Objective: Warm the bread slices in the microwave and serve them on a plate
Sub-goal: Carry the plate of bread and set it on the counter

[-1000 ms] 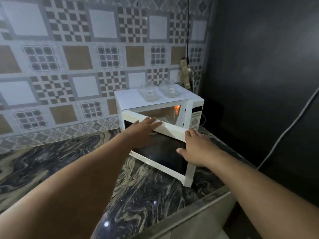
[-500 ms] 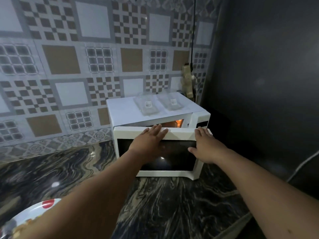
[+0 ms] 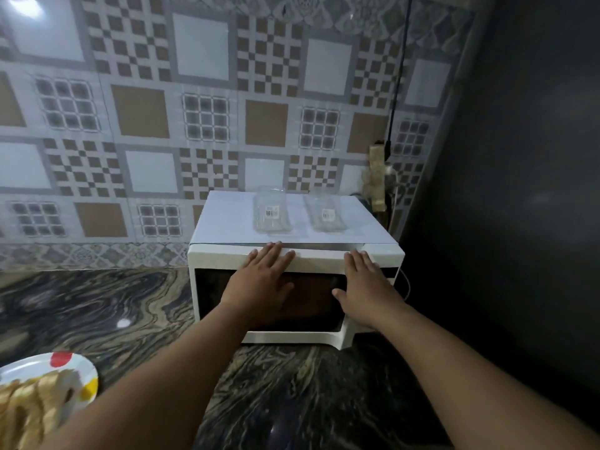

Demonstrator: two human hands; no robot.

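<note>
**Both palms flat on the microwave door**

The white box-shaped microwave oven (image 3: 297, 254) with a dark glass door stands at the back of the black-and-gold marbled stone surface (image 3: 136, 303), against a wall of brown, grey and white patterned tiles (image 3: 201, 118) and beside a dark plain wall (image 3: 519, 157) on the right. The door looks shut or nearly so, its top edge level with the casing.

The toasted-looking bread slices (image 3: 29, 407) lie on a white round plate with red and yellow spots (image 3: 79, 368) at the lower left of the surface, well apart from the oven.

Two clear plastic containers with barcode labels (image 3: 272, 212) lie on the oven's top. A beige power strip (image 3: 378, 177) hangs on the tiles behind, with a black cord running upward.

The left hand (image 3: 259, 280) rests flat on the door, fingers (image 3: 272, 254) straight and close together, reaching its top edge. The right hand (image 3: 367, 287) lies flat on the door's right part, fingers straight, thumb spread, holding nothing.
</note>
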